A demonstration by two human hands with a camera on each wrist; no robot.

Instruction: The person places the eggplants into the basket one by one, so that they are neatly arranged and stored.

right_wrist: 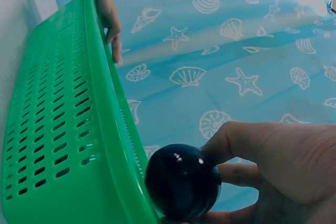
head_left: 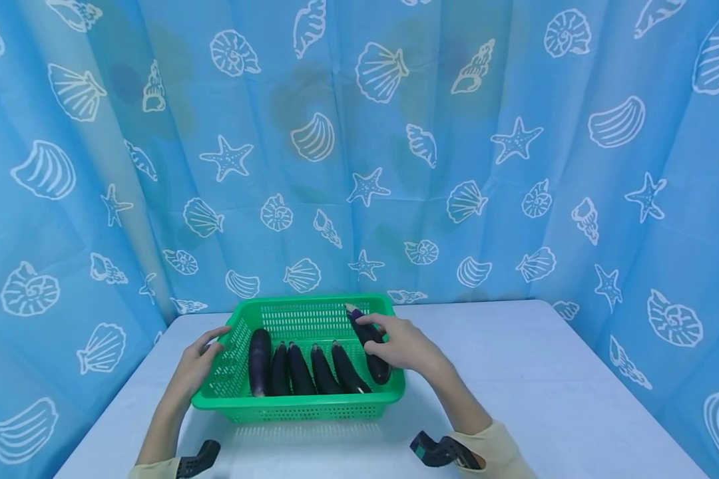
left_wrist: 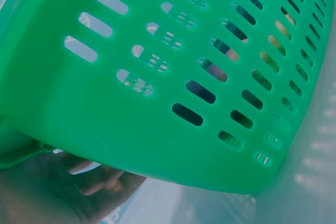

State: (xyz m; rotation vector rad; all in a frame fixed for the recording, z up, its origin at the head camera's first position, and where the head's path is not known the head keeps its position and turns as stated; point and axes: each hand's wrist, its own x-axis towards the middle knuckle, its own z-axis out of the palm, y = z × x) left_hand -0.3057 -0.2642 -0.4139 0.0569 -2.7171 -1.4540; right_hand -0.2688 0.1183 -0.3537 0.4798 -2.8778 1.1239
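Note:
A dark purple eggplant (head_left: 368, 346) slants along the right end of a green plastic basket (head_left: 287, 401), its pale stem end at the back. My right hand (head_left: 398, 342) holds it from above between thumb and fingers. In the right wrist view, the glossy round end of this eggplant (right_wrist: 184, 182) overlaps the basket rim. My left hand (head_left: 196, 366) rests at the basket's left rim, with its fingers reaching over the edge. The left wrist view shows the fingers partly hidden behind the rim. Several more eggplants (head_left: 299, 372) lie side by side inside the basket.
The basket stands on a white-covered table (head_left: 515, 379), toward its back edge. Behind and along both sides hangs a blue curtain (head_left: 359, 159) with white seashell and starfish prints. A black wrist device (head_left: 437, 451) is strapped at the right sleeve, another (head_left: 199, 459) at the left.

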